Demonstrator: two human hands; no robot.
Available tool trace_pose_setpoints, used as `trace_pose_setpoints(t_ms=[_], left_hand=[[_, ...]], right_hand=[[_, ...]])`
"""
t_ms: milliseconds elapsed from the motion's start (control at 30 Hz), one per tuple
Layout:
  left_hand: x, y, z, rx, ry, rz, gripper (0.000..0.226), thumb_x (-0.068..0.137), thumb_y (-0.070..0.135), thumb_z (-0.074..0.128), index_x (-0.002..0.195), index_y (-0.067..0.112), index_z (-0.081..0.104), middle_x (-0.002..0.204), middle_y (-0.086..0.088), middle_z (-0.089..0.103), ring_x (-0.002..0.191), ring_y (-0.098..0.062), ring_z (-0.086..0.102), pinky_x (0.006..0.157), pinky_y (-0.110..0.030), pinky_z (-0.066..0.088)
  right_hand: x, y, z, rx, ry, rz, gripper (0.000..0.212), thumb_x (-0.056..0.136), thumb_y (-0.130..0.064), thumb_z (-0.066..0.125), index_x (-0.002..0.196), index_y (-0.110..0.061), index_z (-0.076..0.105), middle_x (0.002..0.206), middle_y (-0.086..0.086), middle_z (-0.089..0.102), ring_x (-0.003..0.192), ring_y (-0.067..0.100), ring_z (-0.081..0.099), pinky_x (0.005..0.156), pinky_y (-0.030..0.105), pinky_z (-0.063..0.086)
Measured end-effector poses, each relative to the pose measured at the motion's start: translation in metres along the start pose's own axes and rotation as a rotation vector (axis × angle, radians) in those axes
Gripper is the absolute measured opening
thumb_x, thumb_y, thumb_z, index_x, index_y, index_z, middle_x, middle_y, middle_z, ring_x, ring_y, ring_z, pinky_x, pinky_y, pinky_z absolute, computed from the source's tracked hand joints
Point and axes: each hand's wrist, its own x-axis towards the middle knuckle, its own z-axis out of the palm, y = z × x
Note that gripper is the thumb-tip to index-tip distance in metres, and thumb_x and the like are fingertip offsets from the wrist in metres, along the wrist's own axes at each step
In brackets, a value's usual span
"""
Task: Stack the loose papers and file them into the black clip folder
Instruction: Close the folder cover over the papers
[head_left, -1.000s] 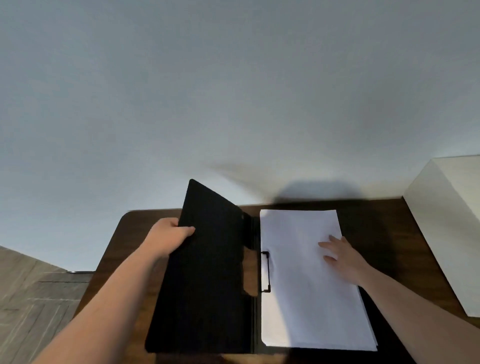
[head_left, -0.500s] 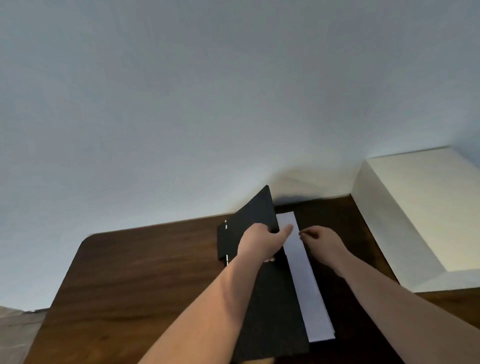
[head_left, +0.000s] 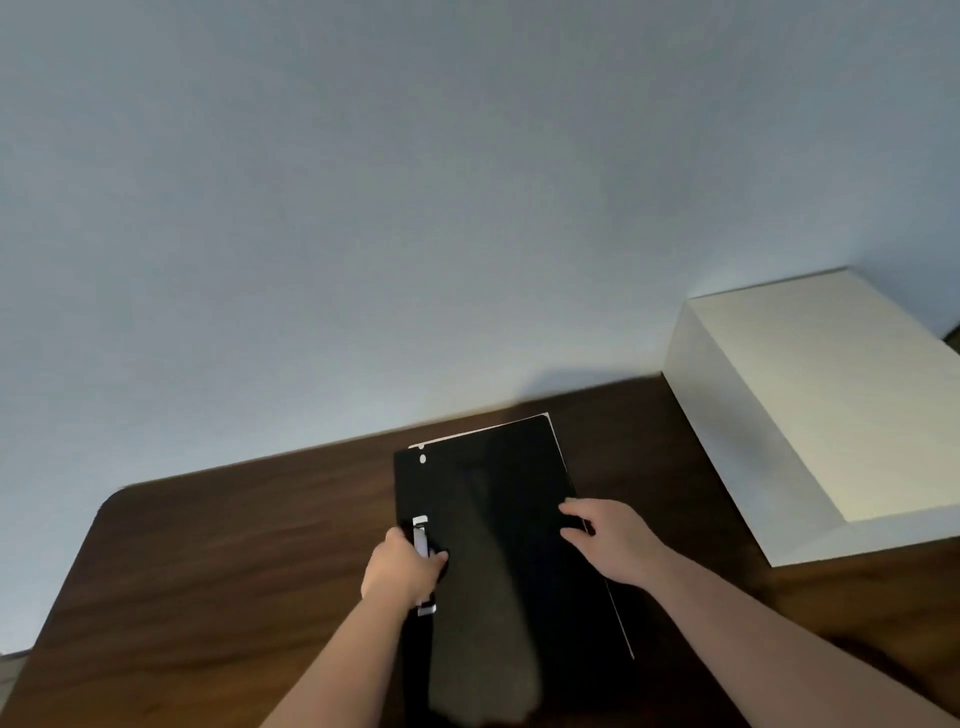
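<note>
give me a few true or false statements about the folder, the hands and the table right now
1. The black folder lies closed on the table. True.
2. The left hand is at the folder's spine edge, by the metal clip. True.
3. The right hand is lifted clear of the folder. False: its fingers rest on the cover's right edge.
4. No paper shows. False: a thin white paper edge peeks out along the right side.
5. A white box sits left of the folder. False: it sits to the right.

Head-worn view, facing forward and down, close over table (head_left: 218, 561)

Folder (head_left: 498, 530) on table (head_left: 234, 561); box (head_left: 810, 405) right.
</note>
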Motion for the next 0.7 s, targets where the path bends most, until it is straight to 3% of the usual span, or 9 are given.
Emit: trace_pose_setpoints(t_ms=[267, 400, 533, 600, 700], left_hand=[[-0.002, 0.009, 0.011, -0.038, 0.022, 0.191, 0.039, 0.091, 0.028, 0.056, 0.126, 0.012, 0.057, 0.121, -0.009, 0.062, 0.109, -0.025, 0.061, 0.086, -0.030, 0.046], [0.007, 0.024, 0.031, -0.205, -0.113, 0.257, 0.028, 0.084, 0.023, 0.054, 0.108, 0.019, 0.068, 0.112, -0.006, 0.064, 0.097, -0.021, 0.064, 0.093, -0.039, 0.052], [0.028, 0.047, 0.071, -0.296, -0.220, 0.285, 0.030, 0.072, 0.027, 0.052, 0.094, 0.017, 0.070, 0.111, -0.017, 0.062, 0.096, -0.025, 0.063, 0.091, -0.043, 0.052], [0.009, 0.074, 0.072, -0.275, -0.258, 0.351, 0.029, 0.077, 0.020, 0.051, 0.096, 0.004, 0.066, 0.107, -0.025, 0.059, 0.099, -0.032, 0.056, 0.081, -0.035, 0.045], [-0.001, 0.101, 0.075, -0.220, -0.251, 0.405, 0.020, 0.092, 0.007, 0.046, 0.105, 0.000, 0.060, 0.092, 0.000, 0.048, 0.110, -0.021, 0.042, 0.083, -0.016, 0.032]], right_hand=[[0.012, 0.021, 0.006, -0.165, -0.038, -0.039, 0.056, 0.096, -0.029, 0.047, 0.148, -0.017, 0.028, 0.161, 0.000, 0.015, 0.149, 0.018, 0.009, 0.118, 0.034, 0.019], [0.020, 0.032, 0.003, -0.383, 0.012, -0.079, 0.058, 0.097, -0.035, 0.042, 0.149, -0.018, 0.023, 0.161, 0.003, 0.014, 0.149, 0.020, 0.006, 0.120, 0.040, 0.011], [0.026, 0.037, 0.002, -0.327, 0.058, -0.063, 0.058, 0.098, -0.034, 0.038, 0.150, -0.015, 0.021, 0.161, 0.006, 0.011, 0.149, 0.020, 0.006, 0.120, 0.038, 0.010], [0.029, 0.042, -0.002, -0.301, 0.082, -0.036, 0.060, 0.098, -0.035, 0.038, 0.150, -0.015, 0.018, 0.161, 0.008, 0.008, 0.149, 0.022, 0.004, 0.120, 0.039, 0.009], [0.033, 0.055, -0.012, -0.277, 0.111, 0.008, 0.062, 0.098, -0.036, 0.037, 0.151, -0.013, 0.014, 0.162, 0.009, 0.005, 0.149, 0.023, 0.002, 0.120, 0.040, 0.006]])
